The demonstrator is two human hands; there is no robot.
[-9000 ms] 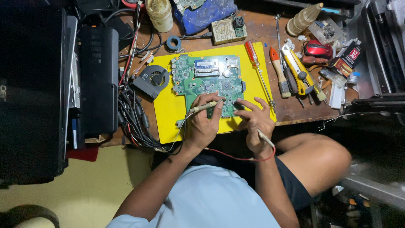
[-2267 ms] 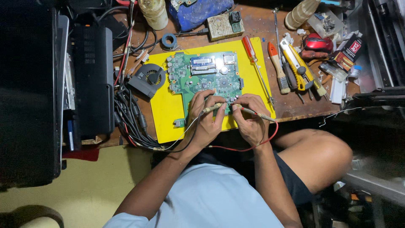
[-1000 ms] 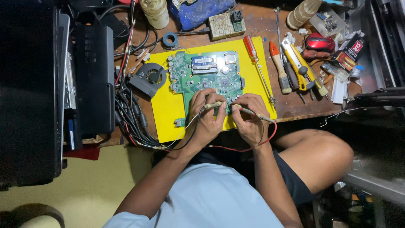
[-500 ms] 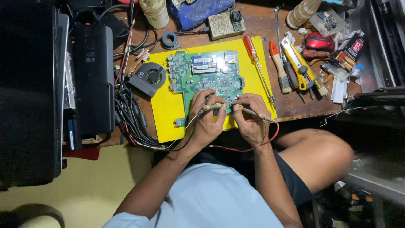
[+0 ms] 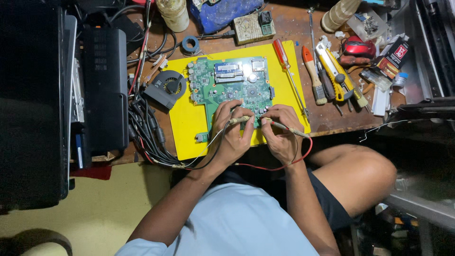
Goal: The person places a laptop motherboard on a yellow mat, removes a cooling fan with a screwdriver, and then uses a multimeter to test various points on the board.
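A green circuit board (image 5: 232,85) lies on a yellow mat (image 5: 189,121) on the wooden bench. My left hand (image 5: 232,135) grips a thin probe with a black lead, its tip on the board's near edge. My right hand (image 5: 279,132) pinches a second probe (image 5: 289,130) with a red lead (image 5: 284,163), its tip beside the first. The two hands almost touch over the board's lower right corner, hiding that part of the board.
A black cooling fan (image 5: 166,87) and a tangle of cables (image 5: 147,137) lie left of the mat. Screwdrivers (image 5: 286,61), a utility knife (image 5: 332,71) and a brush lie right of it. A small beige board (image 5: 251,28) and a tape roll (image 5: 191,45) sit behind.
Compared with nine seconds ago, both hands have come together at the board's near right corner. Over the last second they hold almost still.
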